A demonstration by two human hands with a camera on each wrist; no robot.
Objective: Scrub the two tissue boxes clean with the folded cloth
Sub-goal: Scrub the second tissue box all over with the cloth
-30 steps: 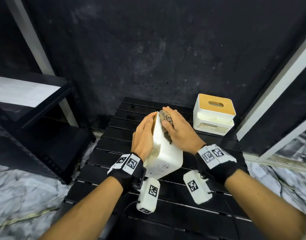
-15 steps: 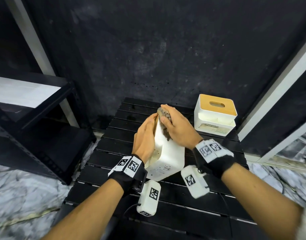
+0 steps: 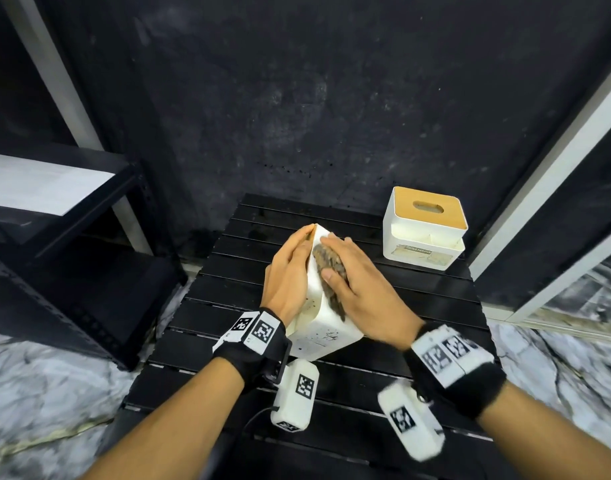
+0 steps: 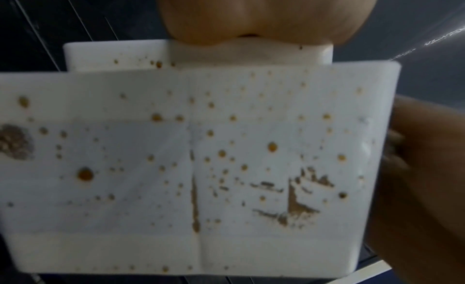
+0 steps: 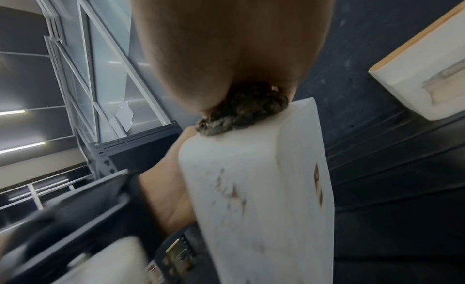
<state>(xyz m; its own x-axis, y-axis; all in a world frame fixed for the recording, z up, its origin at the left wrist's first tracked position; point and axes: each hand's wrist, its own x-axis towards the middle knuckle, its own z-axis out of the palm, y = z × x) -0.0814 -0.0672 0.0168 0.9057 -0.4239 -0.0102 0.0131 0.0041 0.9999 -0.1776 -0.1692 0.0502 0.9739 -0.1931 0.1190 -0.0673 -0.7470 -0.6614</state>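
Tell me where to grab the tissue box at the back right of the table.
Take the tissue box by its white upper walls, just under the wooden lid, reaching from above and clamping the left and right sides. It stands upright and free on both sides. The lid may lift off, and the lower tray section juts forward, so both are probably poorer holds.

White tissue box (image 4: 226, 113) brown-speckled; cloth (image 3: 325, 262) mottled brown.

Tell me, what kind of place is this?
Probably a storeroom or workshop corner, not a cosy living room. There is a black metal shelf rack, a rough dark wall and a black slatted table standing on a marbled floor.
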